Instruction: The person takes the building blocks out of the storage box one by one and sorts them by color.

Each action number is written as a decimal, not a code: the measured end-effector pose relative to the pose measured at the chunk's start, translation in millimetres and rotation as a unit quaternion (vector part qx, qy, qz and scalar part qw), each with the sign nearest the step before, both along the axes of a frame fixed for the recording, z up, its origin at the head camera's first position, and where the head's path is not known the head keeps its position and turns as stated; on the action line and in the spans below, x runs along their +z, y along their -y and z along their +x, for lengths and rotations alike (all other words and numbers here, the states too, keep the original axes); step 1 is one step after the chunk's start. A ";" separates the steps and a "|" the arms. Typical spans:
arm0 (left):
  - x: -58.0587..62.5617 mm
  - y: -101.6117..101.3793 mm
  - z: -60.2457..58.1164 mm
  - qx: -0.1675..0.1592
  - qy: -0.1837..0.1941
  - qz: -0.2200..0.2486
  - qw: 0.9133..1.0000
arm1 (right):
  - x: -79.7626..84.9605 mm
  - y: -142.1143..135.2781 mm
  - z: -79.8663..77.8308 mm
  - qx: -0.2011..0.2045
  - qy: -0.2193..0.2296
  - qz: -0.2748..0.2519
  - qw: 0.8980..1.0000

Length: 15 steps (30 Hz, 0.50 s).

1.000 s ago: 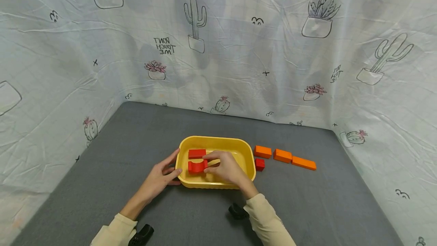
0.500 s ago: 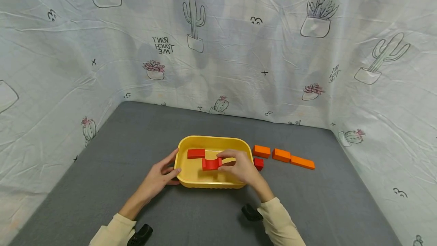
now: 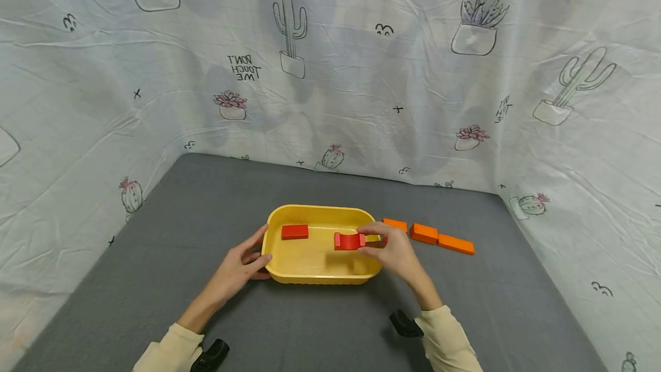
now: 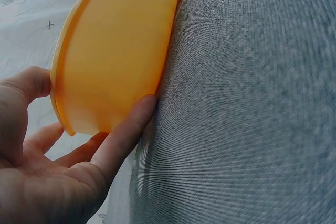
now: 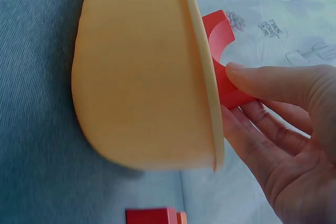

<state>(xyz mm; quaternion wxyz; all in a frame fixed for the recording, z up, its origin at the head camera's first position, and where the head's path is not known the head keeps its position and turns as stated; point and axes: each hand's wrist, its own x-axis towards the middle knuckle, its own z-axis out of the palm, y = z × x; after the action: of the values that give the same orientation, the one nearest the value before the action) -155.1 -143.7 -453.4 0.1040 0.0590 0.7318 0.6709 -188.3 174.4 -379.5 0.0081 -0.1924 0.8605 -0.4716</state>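
A yellow plastic tub (image 3: 320, 278) stands on the grey cloth. My left hand (image 3: 238, 266) holds its left end; in the left wrist view the thumb lies at the rim and the fingers rest against the outer wall (image 4: 113, 51). Between thumb and fingers my right hand (image 3: 395, 250) pinches a red arch block (image 3: 349, 241) by its right end. The arch is raised near the tub's right rim, its curved hollow facing up, and the right wrist view shows the block (image 5: 227, 85) just past the rim. A red rectangular block (image 3: 295, 232) lies inside the tub at the left.
Right of the tub, orange blocks (image 3: 424, 233) lie in a row on the grey cloth (image 3: 506, 286), partly behind my right hand. A small red block (image 5: 149, 216) sits near the tub's right end. A cactus-print curtain (image 3: 351, 73) encloses the table.
My right hand has lifted the red arch block and carried it rightward across the tub to near the right rim. The left hand keeps its hold on the tub's left end.
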 end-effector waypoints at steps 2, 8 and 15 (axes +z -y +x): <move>-0.2 -0.2 0.1 -0.001 -0.001 0.001 1.000 | -6.4 -8.4 -3.1 -0.014 0.006 -0.003 1.000; -0.6 -0.1 -0.3 0.002 0.003 -0.001 1.000 | -25.2 -38.1 -13.2 -0.046 0.035 -0.007 0.998; -1.5 0.3 -0.9 0.000 0.004 -0.001 1.000 | -26.7 -64.6 -12.5 -0.053 0.019 -0.028 0.998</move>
<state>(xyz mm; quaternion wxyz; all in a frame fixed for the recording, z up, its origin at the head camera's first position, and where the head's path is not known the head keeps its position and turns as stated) -155.9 -144.1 -454.9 0.1068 0.0561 0.7321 0.6704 -200.8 239.0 -406.2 -0.0060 -0.1374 0.8557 -0.4989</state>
